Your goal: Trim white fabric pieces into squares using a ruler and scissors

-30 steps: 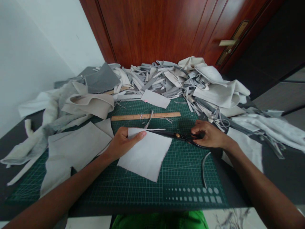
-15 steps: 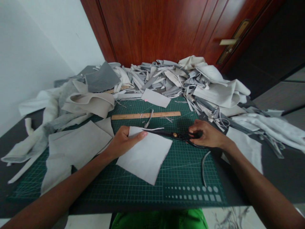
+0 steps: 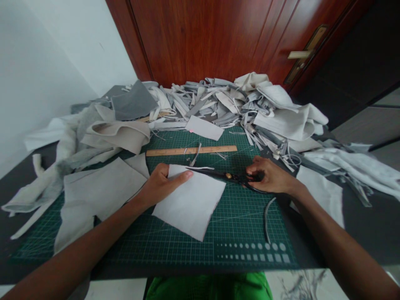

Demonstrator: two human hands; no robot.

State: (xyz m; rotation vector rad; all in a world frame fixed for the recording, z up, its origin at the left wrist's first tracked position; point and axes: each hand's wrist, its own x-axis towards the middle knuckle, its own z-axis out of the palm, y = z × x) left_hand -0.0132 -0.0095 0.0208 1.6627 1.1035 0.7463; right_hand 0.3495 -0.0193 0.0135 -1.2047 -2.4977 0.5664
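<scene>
A white square of fabric lies on the green cutting mat. My left hand pinches its upper left corner, thumb on top, fingers closed on the cloth. My right hand is closed round the handles of black scissors, whose blades run left along the fabric's top edge. A thin cut strip lies just above the blades.
A wooden ruler lies across the mat behind the hands. Heaps of grey and cream fabric scraps cover the back and right; larger beige pieces lie at the left. A curved offcut rests near my right wrist. A wooden door stands behind.
The scissors and my right hand have crept slightly left along the fabric's top edge. My left hand keeps its hold on the corner.
</scene>
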